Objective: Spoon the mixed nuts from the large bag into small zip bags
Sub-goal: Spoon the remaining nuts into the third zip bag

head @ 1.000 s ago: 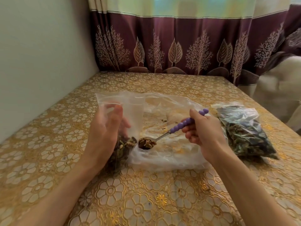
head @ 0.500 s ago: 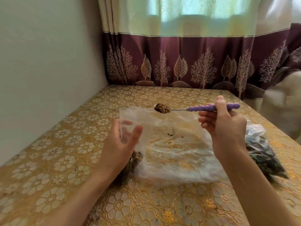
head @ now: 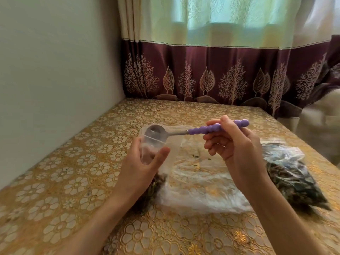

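Near the middle of the tabletop [head: 55,181], a large clear bag [head: 198,188] is lying flat and serving as the reference point for all positions below. At the large bag's left edge, the left hand [head: 139,172] is holding a small zip bag [head: 152,146] upright, with the thumb on the near side and the fingers curled behind it; this grip is closed around the bag's upper part. The small bag's mouth is standing open, and dark nuts [head: 156,183] are showing in its lower part below the hand. Above the large bag's far half, the right hand [head: 233,144] is pinching the purple beaded handle of a spoon [head: 193,131] between thumb and fingers, so that grip is closed on the handle. The spoon is lying roughly level, its metal bowl turned over at the small bag's open mouth. Whether any nuts are remaining in the bowl cannot be determined. Just right of the large bag, a filled bag [head: 292,173] of dark contents is resting on the tabletop, partly hidden by the right forearm. Beyond the large bag, a maroon curtain [head: 211,70] with tree motifs is hanging at the tabletop's far edge.
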The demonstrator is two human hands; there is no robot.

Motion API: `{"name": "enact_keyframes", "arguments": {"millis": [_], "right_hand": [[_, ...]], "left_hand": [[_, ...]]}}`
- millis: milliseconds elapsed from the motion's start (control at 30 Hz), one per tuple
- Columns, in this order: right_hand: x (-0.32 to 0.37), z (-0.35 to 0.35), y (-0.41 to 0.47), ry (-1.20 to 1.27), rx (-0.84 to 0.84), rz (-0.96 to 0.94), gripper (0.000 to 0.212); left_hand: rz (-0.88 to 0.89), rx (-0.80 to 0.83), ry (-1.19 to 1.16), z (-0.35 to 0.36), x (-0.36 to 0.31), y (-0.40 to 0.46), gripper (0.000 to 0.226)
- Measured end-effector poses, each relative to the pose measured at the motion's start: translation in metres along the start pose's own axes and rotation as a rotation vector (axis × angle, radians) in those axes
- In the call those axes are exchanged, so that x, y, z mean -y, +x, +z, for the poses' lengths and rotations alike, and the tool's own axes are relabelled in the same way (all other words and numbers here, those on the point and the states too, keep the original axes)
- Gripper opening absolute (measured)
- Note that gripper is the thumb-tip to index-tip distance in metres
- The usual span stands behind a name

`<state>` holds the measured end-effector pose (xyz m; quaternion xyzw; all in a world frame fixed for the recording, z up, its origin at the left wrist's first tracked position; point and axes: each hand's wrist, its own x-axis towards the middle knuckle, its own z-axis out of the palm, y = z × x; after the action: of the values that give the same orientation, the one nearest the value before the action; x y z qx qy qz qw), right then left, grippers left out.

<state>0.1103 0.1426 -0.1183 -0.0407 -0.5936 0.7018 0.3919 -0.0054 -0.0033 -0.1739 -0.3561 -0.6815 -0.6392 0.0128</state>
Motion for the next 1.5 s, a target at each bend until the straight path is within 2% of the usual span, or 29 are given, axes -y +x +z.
{"name": "enact_keyframes", "arguments": {"millis": [100,167,300,467,633,700,900,1000,1067,1133,1200,1233,1267,1333,1433,1500], "right_hand": [[-0.002,-0.003,-0.002,0.022,0.006,-0.003,0.028],[-0.003,-0.005,-0.003,0.088,-0.029,-0.003,0.029],[-0.002,-0.012,-0.005,0.160,-0.154,-0.021,0.030],[-0.009,-0.015,-0.009,0.021,-0.244,-0.057,0.032],[-0.028,-0.014,-0.014,-0.101,-0.240,0.068,0.032],[-0.034,-0.013,-0.015,-0.124,-0.233,0.099,0.031],[-0.046,-0.005,-0.026,-0.178,-0.114,0.105,0.037],[-0.047,-0.001,-0.031,-0.218,-0.054,0.059,0.032],[-0.046,-0.001,-0.031,-0.238,-0.067,0.013,0.029],[-0.044,-0.002,-0.030,-0.267,-0.114,-0.038,0.028],[-0.043,-0.005,-0.028,-0.295,-0.166,-0.091,0.029],[-0.043,-0.006,-0.028,-0.308,-0.191,-0.115,0.031],[-0.042,-0.006,-0.028,-0.321,-0.208,-0.139,0.029],[-0.042,-0.008,-0.028,-0.346,-0.223,-0.162,0.025],[-0.043,-0.014,-0.025,-0.421,-0.231,-0.165,0.020],[-0.046,-0.018,-0.022,-0.469,-0.226,-0.160,0.019]], "left_hand": [[0.032,-0.015,-0.008,0.000,0.000,-0.001,0.045],[0.048,-0.034,-0.022,-0.001,0.000,-0.001,0.042],[0.072,-0.075,-0.058,-0.004,-0.005,-0.001,0.055],[0.098,-0.213,-0.061,-0.023,-0.009,0.009,0.062],[0.110,-0.369,0.012,-0.046,0.001,0.019,0.030],[0.110,-0.426,0.055,-0.053,0.008,0.020,0.026],[0.025,-0.437,0.312,-0.064,0.023,0.023,0.043],[-0.027,-0.461,0.344,-0.066,0.017,0.022,0.069],[0.074,-0.534,0.476,-0.066,0.007,0.022,0.076],[0.357,-0.605,0.691,-0.061,-0.010,0.021,0.061],[0.600,-0.494,0.786,-0.043,-0.023,0.021,0.036],[0.629,-0.369,0.794,-0.031,-0.027,0.020,0.028],[0.568,-0.234,0.791,-0.019,-0.029,0.019,0.028],[0.311,-0.052,0.806,-0.001,-0.024,0.016,0.044],[-0.068,0.093,0.916,0.008,-0.007,0.019,0.079],[-0.220,0.130,0.963,0.011,0.001,0.022,0.087]]}}
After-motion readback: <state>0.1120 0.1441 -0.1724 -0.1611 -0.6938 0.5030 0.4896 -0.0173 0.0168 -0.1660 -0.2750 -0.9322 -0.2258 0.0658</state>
